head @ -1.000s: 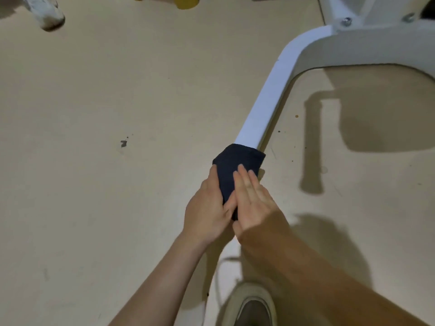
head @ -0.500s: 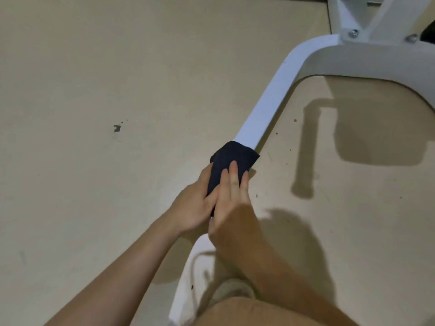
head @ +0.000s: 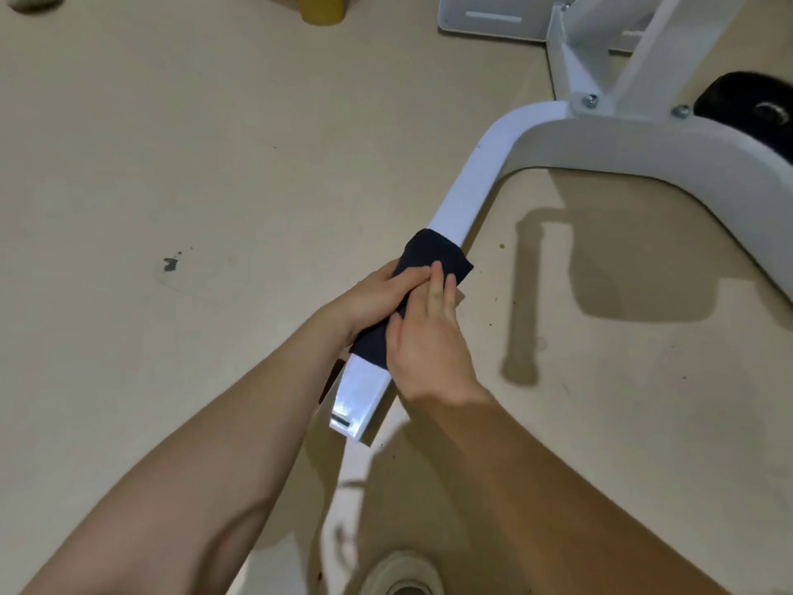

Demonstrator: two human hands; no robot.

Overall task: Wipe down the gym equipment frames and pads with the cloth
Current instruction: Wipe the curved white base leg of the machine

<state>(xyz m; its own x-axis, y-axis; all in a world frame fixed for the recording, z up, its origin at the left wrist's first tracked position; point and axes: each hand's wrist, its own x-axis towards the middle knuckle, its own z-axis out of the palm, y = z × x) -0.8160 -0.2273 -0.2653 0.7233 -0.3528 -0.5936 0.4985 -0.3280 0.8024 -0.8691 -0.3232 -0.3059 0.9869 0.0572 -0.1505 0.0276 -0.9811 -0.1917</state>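
Note:
A dark navy cloth (head: 433,257) is wrapped over the white square tube of the gym machine's base frame (head: 472,186), which runs from near me up to a curved corner at the upper right. My left hand (head: 373,300) grips the cloth and tube from the left side. My right hand (head: 429,341) lies over the cloth from the right with its fingers fairly straight, pressing it onto the tube. The tube's open end (head: 349,423) shows just below my hands.
The beige floor (head: 171,165) has a dark scuff (head: 170,264). A white upright post with bolts (head: 600,79) rises at the upper right beside a black weight plate (head: 755,109). A yellow object (head: 321,8) sits at the top. My shoe (head: 403,577) is at the bottom.
The cloth and both hands have slid along the tube toward its near end, with the tube's end now in view below them. The camera view has shifted too.

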